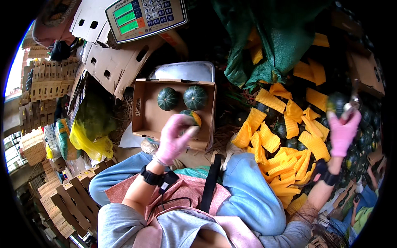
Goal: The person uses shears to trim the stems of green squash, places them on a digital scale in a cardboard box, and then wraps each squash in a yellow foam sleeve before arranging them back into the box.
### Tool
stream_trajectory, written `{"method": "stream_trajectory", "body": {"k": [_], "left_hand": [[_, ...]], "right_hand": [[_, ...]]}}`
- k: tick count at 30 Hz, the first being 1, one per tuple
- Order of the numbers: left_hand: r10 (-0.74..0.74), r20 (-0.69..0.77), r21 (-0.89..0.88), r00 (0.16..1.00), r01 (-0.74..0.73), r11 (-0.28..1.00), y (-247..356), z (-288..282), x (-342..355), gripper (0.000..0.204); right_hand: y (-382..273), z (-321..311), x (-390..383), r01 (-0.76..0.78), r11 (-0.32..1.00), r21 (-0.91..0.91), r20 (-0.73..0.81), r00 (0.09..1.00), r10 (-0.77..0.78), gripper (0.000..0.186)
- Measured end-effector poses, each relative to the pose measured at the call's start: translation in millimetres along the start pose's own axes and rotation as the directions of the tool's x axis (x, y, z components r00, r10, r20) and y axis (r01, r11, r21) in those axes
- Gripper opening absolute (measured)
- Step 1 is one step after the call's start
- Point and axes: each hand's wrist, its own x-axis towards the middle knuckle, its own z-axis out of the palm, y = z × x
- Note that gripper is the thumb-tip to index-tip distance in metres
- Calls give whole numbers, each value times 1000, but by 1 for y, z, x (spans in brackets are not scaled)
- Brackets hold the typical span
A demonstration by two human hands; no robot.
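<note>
My left hand (173, 138), in a pink glove, is closed on a small green pumpkin with an orange patch (192, 117) over the open cardboard box (154, 118). Two striped dark green pumpkins, a left one (167, 99) and a right one (195, 98), sit side by side toward the far end of that box. Off to the right, my right hand (344, 131), gloved in pink too, has its fingers on another dark green pumpkin (337, 102), which looks blurred. A shiny metal thing (354, 101) shows at these fingertips; its kind is unclear.
Yellow foam net sleeves (285, 163) lie heaped beside my right knee, among many green pumpkins (364, 142). A scale display (147, 18) stands beyond the box. Green mesh sacking (275, 45) hangs at the far right. Stacked cardboard boxes (53, 76) fill the left.
</note>
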Motion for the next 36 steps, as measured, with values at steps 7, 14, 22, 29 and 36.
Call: {"method": "stream_trajectory", "body": {"k": [7, 14, 22, 29, 36], "left_hand": [[46, 5, -465, 999, -38, 885, 49, 118, 28, 71], [-23, 121, -961, 992, 123, 248, 23, 82, 29, 71], [-92, 177, -980, 980, 184, 78, 39, 77, 37, 69], [266, 540, -821, 799, 570, -43, 16, 61, 43, 97], [120, 573, -811, 810, 583, -60, 44, 77, 47, 110]], "right_hand": [[-123, 58, -120, -10, 871, 491, 669, 644, -371, 56], [-70, 65, -112, 397, 862, 316, 514, 692, -507, 68], [-55, 74, -128, 372, 836, 404, 550, 632, -547, 72], [-55, 71, -102, 578, 742, 341, 398, 626, -671, 78], [-43, 56, -97, 597, 751, 281, 325, 677, -660, 80]]}}
